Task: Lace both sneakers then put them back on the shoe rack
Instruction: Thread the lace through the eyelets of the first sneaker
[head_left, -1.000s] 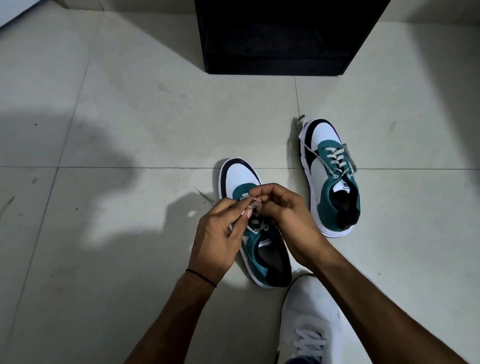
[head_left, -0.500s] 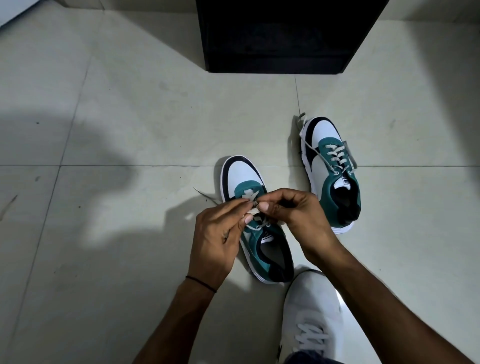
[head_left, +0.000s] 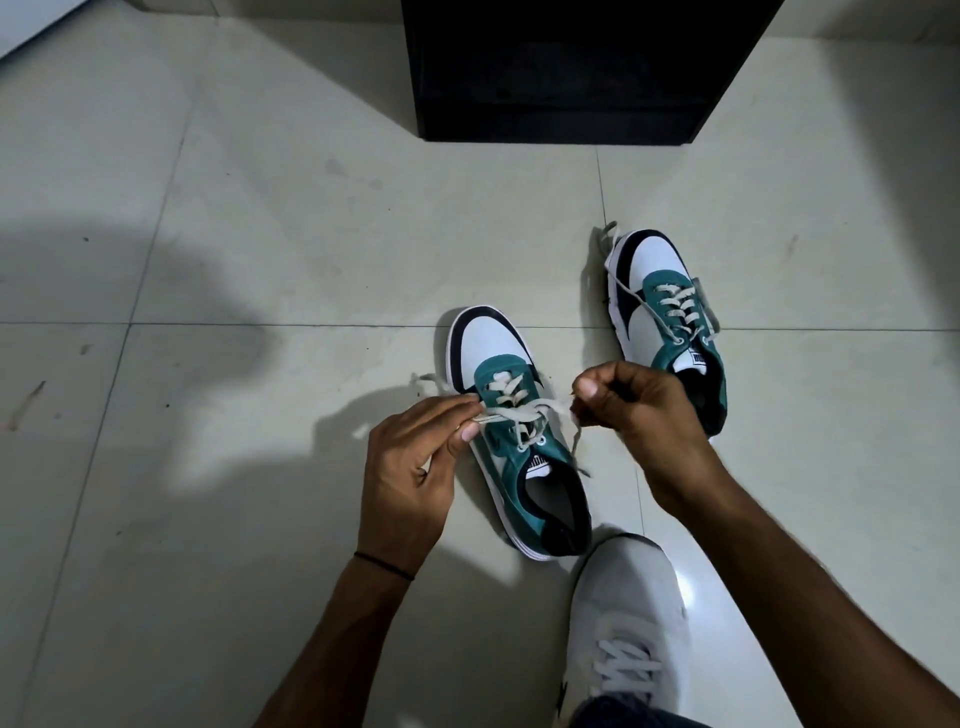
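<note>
Closest to me is my own white shoe (head_left: 626, 618), on my foot at the bottom of the floor (head_left: 234, 208). Just past its toe lies the near sneaker (head_left: 511, 426), green, white and black. It is flat on the floor. Its long way runs from the heel by me to the toe far from me, and the toe leans a bit to the left.

My left hand (head_left: 410, 467) is beside it on the left. The fingers are pinched shut on one end of the white lace (head_left: 511, 413). My right hand (head_left: 631, 402) is on the other side, curled into a fist and shut tight on the other end. The lace goes across the sneaker between my hands, and a loose bit hangs down from my right hand.

Farther off to the right lies the far sneaker (head_left: 662, 312). Its toe points away from me too. Its laces are crossed.

Farthest away, at the top edge of the floor, stands the black shoe rack (head_left: 571, 73).
</note>
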